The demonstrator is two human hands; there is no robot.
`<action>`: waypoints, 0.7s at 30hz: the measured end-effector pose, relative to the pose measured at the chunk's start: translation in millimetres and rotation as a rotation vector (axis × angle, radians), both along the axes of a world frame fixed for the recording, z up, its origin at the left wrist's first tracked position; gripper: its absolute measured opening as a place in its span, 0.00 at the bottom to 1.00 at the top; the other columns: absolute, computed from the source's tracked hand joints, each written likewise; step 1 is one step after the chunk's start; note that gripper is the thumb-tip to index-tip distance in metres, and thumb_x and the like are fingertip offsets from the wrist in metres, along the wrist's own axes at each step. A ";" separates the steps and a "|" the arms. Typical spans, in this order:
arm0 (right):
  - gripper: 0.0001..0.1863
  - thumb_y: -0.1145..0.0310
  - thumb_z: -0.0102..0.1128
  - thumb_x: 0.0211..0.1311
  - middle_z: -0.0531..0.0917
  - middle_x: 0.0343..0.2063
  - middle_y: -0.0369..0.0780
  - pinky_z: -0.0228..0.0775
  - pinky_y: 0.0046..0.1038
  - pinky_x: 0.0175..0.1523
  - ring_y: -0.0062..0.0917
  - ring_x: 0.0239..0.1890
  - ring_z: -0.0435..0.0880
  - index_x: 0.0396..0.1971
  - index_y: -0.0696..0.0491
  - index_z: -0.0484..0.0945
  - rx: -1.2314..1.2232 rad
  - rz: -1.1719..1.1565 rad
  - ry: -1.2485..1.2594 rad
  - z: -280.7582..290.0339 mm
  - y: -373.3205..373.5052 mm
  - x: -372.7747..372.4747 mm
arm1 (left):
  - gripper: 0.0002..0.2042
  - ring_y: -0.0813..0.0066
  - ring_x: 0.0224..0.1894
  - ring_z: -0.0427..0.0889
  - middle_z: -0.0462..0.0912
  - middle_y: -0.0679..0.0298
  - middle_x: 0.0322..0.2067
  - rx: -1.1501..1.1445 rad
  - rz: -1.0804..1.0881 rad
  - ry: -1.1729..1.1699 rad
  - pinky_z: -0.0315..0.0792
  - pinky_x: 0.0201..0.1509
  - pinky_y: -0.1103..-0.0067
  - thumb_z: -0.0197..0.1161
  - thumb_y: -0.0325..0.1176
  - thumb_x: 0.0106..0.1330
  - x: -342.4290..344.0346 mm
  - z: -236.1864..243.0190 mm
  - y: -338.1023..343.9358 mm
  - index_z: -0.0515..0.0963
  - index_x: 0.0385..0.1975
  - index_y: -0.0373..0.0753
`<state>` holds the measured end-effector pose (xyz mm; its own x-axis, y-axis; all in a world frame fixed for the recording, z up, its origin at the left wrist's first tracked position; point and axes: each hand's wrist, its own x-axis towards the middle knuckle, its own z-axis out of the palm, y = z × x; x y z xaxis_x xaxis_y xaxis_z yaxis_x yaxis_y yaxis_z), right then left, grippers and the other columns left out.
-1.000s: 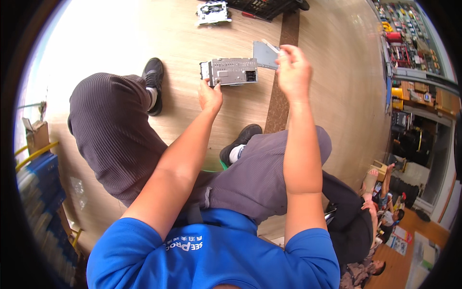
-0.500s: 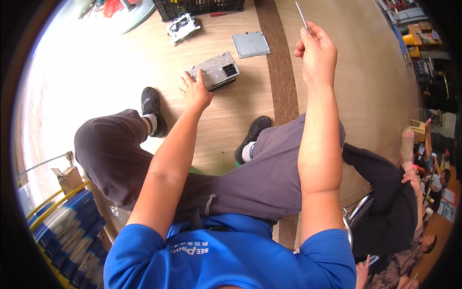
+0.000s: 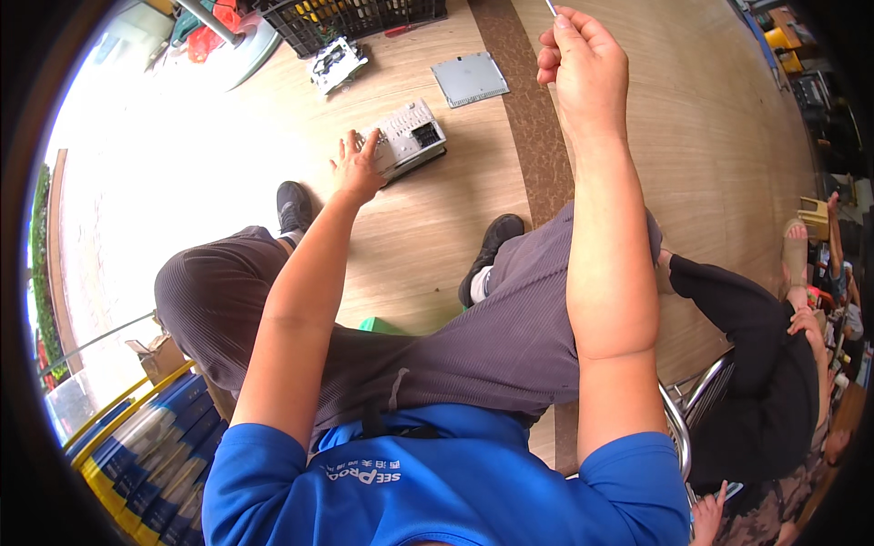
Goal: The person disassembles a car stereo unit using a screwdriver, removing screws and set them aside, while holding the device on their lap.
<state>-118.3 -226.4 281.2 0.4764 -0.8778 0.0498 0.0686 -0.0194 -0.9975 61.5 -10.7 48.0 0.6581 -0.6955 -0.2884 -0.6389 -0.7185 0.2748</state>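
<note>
Left hand (image 3: 357, 166) rests open-fingered on a boxy metal electronics unit (image 3: 410, 138), probably rigid and sharp-edged, best held by its sides; right hand (image 3: 583, 64) pinches a thin rod (image 3: 551, 7).

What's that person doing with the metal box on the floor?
A seated person rests the left hand on a grey metal box full of parts on the wooden floor. The raised right hand pinches a thin metal tool. A flat grey cover plate lies apart beyond the box.
</note>
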 end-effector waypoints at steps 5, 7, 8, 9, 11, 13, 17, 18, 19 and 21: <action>0.11 0.66 0.50 0.73 0.76 0.26 0.33 0.66 0.17 0.23 0.13 0.21 0.73 0.44 0.56 0.76 -0.020 -0.004 -0.005 6.1 4.7 6.1 | 0.52 0.44 0.74 0.47 0.46 0.51 0.73 -0.026 -0.057 -0.078 0.52 0.70 0.42 0.78 0.29 0.43 5.7 -7.0 9.1 0.55 0.71 0.63; 0.11 0.66 0.50 0.73 0.76 0.25 0.33 0.67 0.17 0.23 0.13 0.21 0.73 0.44 0.56 0.76 -0.009 -0.012 -0.017 3.7 3.7 4.6 | 0.53 0.44 0.74 0.46 0.45 0.51 0.73 -0.036 -0.063 -0.080 0.52 0.69 0.41 0.78 0.30 0.43 1.1 -3.0 7.8 0.54 0.71 0.63; 0.11 0.66 0.49 0.73 0.76 0.25 0.34 0.67 0.18 0.23 0.14 0.21 0.74 0.45 0.56 0.76 0.004 -0.017 -0.029 1.7 3.1 4.0 | 0.53 0.44 0.75 0.45 0.44 0.51 0.73 -0.010 -0.056 -0.054 0.52 0.69 0.40 0.79 0.30 0.43 -0.5 -1.1 7.1 0.54 0.71 0.63; 0.11 0.66 0.49 0.73 0.76 0.25 0.34 0.67 0.18 0.23 0.14 0.21 0.74 0.45 0.56 0.76 0.003 -0.018 -0.028 0.1 1.2 4.4 | 0.53 0.43 0.75 0.43 0.43 0.51 0.74 0.014 -0.049 -0.027 0.51 0.69 0.40 0.79 0.31 0.43 -1.0 3.7 4.8 0.54 0.71 0.63; 0.11 0.66 0.50 0.73 0.76 0.25 0.34 0.68 0.19 0.24 0.15 0.22 0.75 0.45 0.56 0.76 0.141 -0.062 -0.193 -5.2 -3.2 4.7 | 0.53 0.42 0.75 0.43 0.42 0.51 0.74 0.052 -0.053 -0.013 0.50 0.69 0.40 0.79 0.32 0.43 -0.3 8.4 0.8 0.54 0.71 0.63; 0.11 0.65 0.50 0.73 0.76 0.25 0.34 0.69 0.20 0.25 0.17 0.23 0.75 0.46 0.56 0.75 0.177 -0.044 -0.230 -5.9 -9.3 6.5 | 0.53 0.41 0.75 0.42 0.42 0.51 0.74 0.084 -0.051 -0.008 0.49 0.70 0.39 0.80 0.32 0.43 3.6 11.3 -1.2 0.54 0.71 0.63; 0.14 0.63 0.53 0.71 0.77 0.27 0.35 0.71 0.22 0.26 0.20 0.23 0.76 0.48 0.57 0.75 0.263 0.032 -0.356 -12.4 -22.8 4.2 | 0.50 0.42 0.75 0.43 0.41 0.52 0.75 0.181 -0.105 -0.022 0.51 0.69 0.39 0.79 0.38 0.44 10.9 16.5 -6.0 0.56 0.70 0.63; 0.14 0.63 0.53 0.71 0.77 0.27 0.35 0.71 0.22 0.26 0.20 0.23 0.76 0.48 0.57 0.75 0.261 0.037 -0.359 -11.4 -22.8 4.3 | 0.49 0.42 0.75 0.43 0.42 0.52 0.74 0.239 -0.131 -0.041 0.52 0.68 0.39 0.79 0.41 0.45 14.1 19.6 -5.8 0.57 0.70 0.63; 0.14 0.67 0.52 0.72 0.78 0.30 0.37 0.71 0.25 0.31 0.21 0.28 0.77 0.50 0.58 0.74 0.264 0.069 -0.420 -10.8 -22.9 4.1 | 0.48 0.42 0.75 0.44 0.43 0.52 0.74 0.289 -0.166 -0.044 0.53 0.68 0.38 0.78 0.42 0.46 18.6 26.2 -7.0 0.58 0.70 0.62; 0.14 0.70 0.51 0.72 0.79 0.33 0.39 0.72 0.28 0.35 0.23 0.32 0.78 0.52 0.60 0.73 0.266 0.113 -0.476 -9.8 -24.0 4.0 | 0.44 0.43 0.73 0.48 0.50 0.53 0.73 0.304 -0.240 -0.070 0.55 0.67 0.38 0.77 0.46 0.48 37.4 49.2 -7.5 0.62 0.68 0.60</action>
<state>-114.3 -250.4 271.4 0.5472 -0.8344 0.0664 0.4999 0.2621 -0.8254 99.0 -18.2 97.1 0.5126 -0.7216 -0.4653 -0.8082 -0.5885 0.0223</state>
